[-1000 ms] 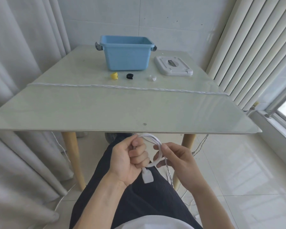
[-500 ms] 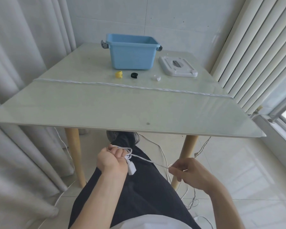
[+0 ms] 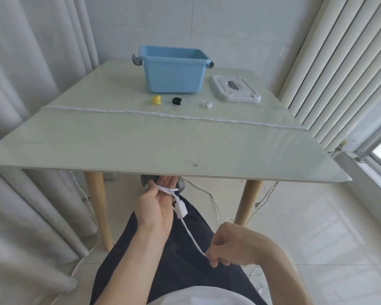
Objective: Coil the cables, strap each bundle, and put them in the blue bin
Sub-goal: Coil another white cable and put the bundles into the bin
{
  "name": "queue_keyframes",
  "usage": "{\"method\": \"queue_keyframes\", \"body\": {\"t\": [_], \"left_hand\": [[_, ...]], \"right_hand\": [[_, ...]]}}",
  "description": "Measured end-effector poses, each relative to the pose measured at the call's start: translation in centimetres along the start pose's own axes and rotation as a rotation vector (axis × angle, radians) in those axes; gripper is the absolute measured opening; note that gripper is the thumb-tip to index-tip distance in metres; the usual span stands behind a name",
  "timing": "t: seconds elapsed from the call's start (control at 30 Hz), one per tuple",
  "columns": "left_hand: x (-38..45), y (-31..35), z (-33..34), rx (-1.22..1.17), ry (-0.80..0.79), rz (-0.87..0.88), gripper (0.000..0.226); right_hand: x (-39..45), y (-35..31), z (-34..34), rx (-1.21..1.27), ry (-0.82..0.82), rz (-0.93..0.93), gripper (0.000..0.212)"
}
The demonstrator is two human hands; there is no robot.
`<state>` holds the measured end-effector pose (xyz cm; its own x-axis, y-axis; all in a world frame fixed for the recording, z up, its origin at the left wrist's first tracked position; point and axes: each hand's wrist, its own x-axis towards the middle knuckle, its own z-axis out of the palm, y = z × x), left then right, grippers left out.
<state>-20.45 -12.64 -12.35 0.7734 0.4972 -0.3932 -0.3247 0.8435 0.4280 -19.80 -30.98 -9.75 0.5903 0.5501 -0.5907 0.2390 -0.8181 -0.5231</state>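
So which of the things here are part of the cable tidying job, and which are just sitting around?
Job: white cable, left hand, right hand, twisted cable, blue bin, yellow strap, black strap, white strap.
Lying about: white lid.

table point(image 3: 97, 148), blue bin point(image 3: 173, 78), lid point(image 3: 234, 88), cable point(image 3: 174, 116)

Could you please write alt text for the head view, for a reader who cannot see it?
Below a table's near edge, a person's left hand, fingers straight, has a white cable looped across them, while the right hand pinches the cable lower down. On the table stand a blue bin, its white lid, three small straps and another white cable.
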Motion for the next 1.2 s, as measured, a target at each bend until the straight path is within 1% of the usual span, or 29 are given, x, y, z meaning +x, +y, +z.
{"method": "queue_keyframes", "body": {"t": [0.07, 0.17, 0.23, 0.3, 0.37, 0.4, 0.47, 0.5, 0.6, 0.67, 0.73, 0.8, 0.87, 0.93, 1.0, 1.07, 1.13, 1.2], "left_hand": [[0.1, 0.2, 0.0, -0.054, 0.009, 0.021, 0.021], [0.3, 0.1, -0.5, -0.063, -0.009, 0.041, 0.018], [0.5, -0.4, -1.3, 0.011, -0.020, 0.044, 0.024], [0.6, -1.0, -1.6, 0.184, -0.040, 0.044, 0.030], [0.6, -1.2, -1.7, 0.435, -0.095, 0.015, 0.024], [0.3, -1.0, -1.7, 0.595, -0.152, -0.028, 0.021], [-0.4, -0.6, -1.8, 0.886, -0.334, -0.112, 0.022], [-0.6, -0.4, -1.8, 0.970, -0.430, -0.133, 0.024], [-1.4, -0.1, -1.6, 1.050, -0.654, -0.181, 0.027], [-1.8, -0.2, -1.2, 1.128, -0.798, -0.222, 0.032], [-2.1, -0.2, -0.9, 1.222, -0.881, -0.275, 0.041], [-2.2, -0.2, -0.6, 1.290, -0.898, -0.328, 0.052], [-2.0, 0.0, -0.7, 1.330, -0.891, -0.329, 0.048], [-1.7, 0.2, -1.0, 1.296, -0.896, -0.329, 0.045], [-1.6, 0.2, -1.2, 1.236, -0.859, -0.332, 0.043], [-1.6, 0.1, -1.3, 1.250, -0.823, -0.303, 0.045], [-1.6, -0.2, -1.2, 1.273, -0.793, -0.274, 0.045], [-1.6, -0.3, -0.9, 1.261, -0.732, -0.244, 0.046]], "right_hand": [[0.2, 0.1, 0.3, -0.041, 0.024, 0.029, 0.033], [-0.2, -0.1, 0.4, 0.047, -0.034, -0.051, 0.028], [-0.4, -0.2, 0.3, 0.133, -0.109, -0.130, 0.025], [-0.5, -0.3, 0.3, 0.186, -0.100, -0.210, 0.024], [-0.2, 0.0, 0.3, 0.272, 0.021, -0.261, 0.023], [0.0, 0.3, 0.2, 0.329, 0.085, -0.286, 0.020], [0.1, 1.0, 0.0, 0.448, 0.176, -0.357, 0.012], [0.2, 1.4, -0.1, 0.500, 0.215, -0.389, 0.010], [0.5, 1.9, -0.1, 0.590, 0.420, -0.446, 0.022], [0.6, 1.9, -0.1, 0.636, 0.576, -0.463, 0.017], [0.7, 1.8, 0.0, 0.610, 0.680, -0.434, 0.009], [0.9, 1.8, 0.3, 0.575, 0.732, -0.408, 0.010], [1.1, 1.8, 0.2, 0.549, 0.753, -0.360, 0.016], [1.2, 2.5, -0.3, 0.521, 0.657, -0.329, 0.019], [1.3, 3.7, -1.0, 0.398, 0.561, -0.262, 0.013], [2.2, 5.3, -1.6, 0.230, 0.582, -0.171, 0.005], [3.4, 7.1, -1.7, 0.115, 0.600, -0.072, 0.014], [4.8, 9.3, -1.3, 0.031, 0.571, 0.060, 0.027]]}}
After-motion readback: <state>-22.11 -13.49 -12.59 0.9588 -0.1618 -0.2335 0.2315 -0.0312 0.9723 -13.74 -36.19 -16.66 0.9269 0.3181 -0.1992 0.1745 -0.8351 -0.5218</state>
